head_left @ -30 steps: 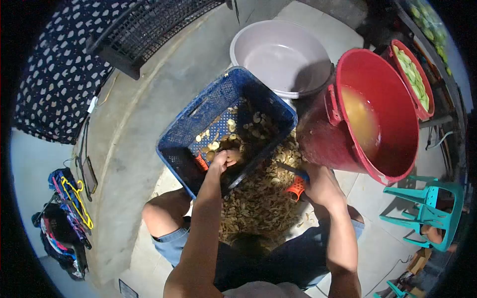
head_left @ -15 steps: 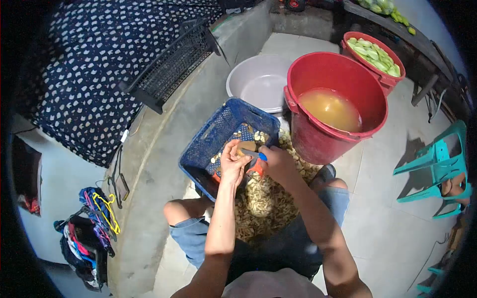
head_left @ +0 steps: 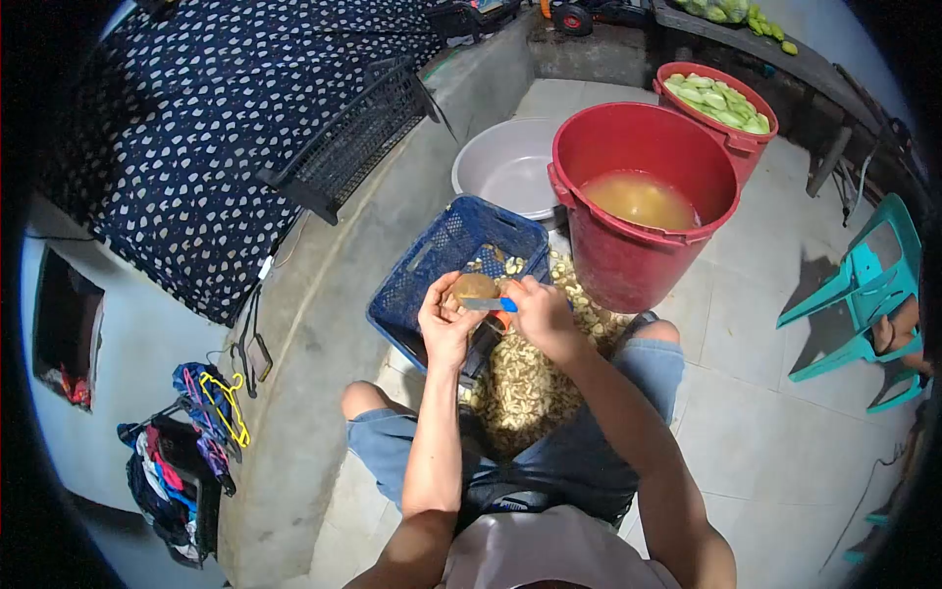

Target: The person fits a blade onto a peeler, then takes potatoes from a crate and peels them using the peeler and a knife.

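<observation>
My left hand is closed round a brown, roundish potato-like piece, held above the blue crate. My right hand grips a knife with a blue handle, its blade lying against the lower side of the piece. Something orange shows just below the knife, partly hidden by my right hand. Pale slices and brown bits lie in the crate. A heap of peelings covers the floor between my legs.
Behind the crate stand a pale basin and a red bucket of cloudy liquid. Another red bucket holds green pieces. Teal chairs stand at right, a person's limb beside them. A black crate rests on the left ledge.
My left hand has come up out of the crate with the brown piece. My right hand has brought the knife against it. The view has shifted, showing more of the room's far side.
</observation>
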Motion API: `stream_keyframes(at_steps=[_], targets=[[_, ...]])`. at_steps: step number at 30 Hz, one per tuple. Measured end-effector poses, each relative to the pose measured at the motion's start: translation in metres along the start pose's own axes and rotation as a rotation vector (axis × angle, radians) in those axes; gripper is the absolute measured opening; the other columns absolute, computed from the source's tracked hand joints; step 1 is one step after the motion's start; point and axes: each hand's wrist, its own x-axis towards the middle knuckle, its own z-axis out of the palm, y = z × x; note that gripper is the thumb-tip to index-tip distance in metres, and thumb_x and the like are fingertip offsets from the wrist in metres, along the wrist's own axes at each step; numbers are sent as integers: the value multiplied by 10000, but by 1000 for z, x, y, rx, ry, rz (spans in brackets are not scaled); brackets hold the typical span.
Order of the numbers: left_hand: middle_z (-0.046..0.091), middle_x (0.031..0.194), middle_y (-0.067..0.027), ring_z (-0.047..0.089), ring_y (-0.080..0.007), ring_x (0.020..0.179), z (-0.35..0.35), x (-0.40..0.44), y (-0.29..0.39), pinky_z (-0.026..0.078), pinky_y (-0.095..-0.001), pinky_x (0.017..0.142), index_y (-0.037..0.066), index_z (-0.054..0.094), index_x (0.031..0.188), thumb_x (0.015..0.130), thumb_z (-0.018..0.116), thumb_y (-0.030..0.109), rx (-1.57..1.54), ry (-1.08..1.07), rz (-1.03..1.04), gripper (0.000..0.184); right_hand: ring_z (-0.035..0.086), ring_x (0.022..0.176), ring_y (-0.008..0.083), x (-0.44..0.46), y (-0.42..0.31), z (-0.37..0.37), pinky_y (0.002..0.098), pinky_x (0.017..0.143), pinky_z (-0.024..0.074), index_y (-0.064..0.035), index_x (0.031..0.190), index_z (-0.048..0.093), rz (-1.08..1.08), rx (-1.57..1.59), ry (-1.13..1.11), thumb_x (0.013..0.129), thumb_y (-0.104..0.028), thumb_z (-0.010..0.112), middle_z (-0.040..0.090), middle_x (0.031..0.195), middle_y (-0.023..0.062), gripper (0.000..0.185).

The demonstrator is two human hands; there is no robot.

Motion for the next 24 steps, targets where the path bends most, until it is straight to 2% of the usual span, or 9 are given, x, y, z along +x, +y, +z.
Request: stream_keyframes(at_steps=[2,7,9,10,11,13,17,20,24], targets=[[599,1132,-132,618,-215,1036,-4,-6,-7,550,-331,858,-29,484,1223,678,732,-140,-27,11,-7,609,651,658,332,-1,-1,-4,409,586,535,-117,1094,621,-20,-5,2,779,-155,625,604,831,125,317],[620,1112,-132,623,-203,1022,-2,-4,-6,525,-327,895,-43,486,1210,691,723,-137,-63,-10,8,578,651,682,344,-1,1,2,430,597,531,-91,1021,623,-52,-28,47,804,-142,592,600,815,139,224],[618,1101,-134,629,-215,1006,-3,-4,-8,539,-342,862,-30,498,1210,691,690,-121,-47,-21,9,561,647,691,358,0,4,0,441,599,527,-77,955,618,-7,65,20,804,-142,590,604,809,144,167],[619,1101,-131,627,-213,1008,-6,-2,-12,533,-346,875,-28,503,1207,691,690,-115,-88,-22,-6,556,646,712,368,2,22,14,459,607,523,-60,912,610,70,36,-70,798,-150,591,609,791,162,147],[619,1102,-128,625,-210,1011,-8,-5,-15,526,-349,889,-27,507,1203,691,690,-109,-126,-29,-29,550,648,713,356,-7,54,35,464,607,521,-44,931,615,66,39,-139,792,-174,620,617,780,170,190],[613,1132,-139,620,-224,1033,-4,-2,-10,502,-333,926,-39,502,1211,680,681,-150,-190,-44,-16,572,638,727,345,7,60,30,462,610,511,-57,949,623,271,46,-246,797,-200,644,615,764,160,209],[593,1152,-136,596,-225,1072,-17,-1,-22,504,-340,931,-32,501,1212,693,690,-138,-288,39,-50,562,629,762,342,7,41,27,457,643,507,-87,985,633,225,49,-229,799,-219,660,615,755,145,229],[591,1149,-134,591,-222,1080,-17,2,-27,510,-337,925,-28,498,1212,708,691,-141,-300,69,-66,551,634,817,348,6,23,21,459,709,509,-101,1021,625,103,122,-108,808,-204,642,614,803,151,237],[600,1139,-139,609,-225,1053,-12,5,-31,533,-331,890,-24,494,1214,708,704,-149,-235,43,-25,562,637,784,341,19,2,5,451,661,512,-75,1066,587,128,24,-273,854,-158,554,606,851,153,231]])
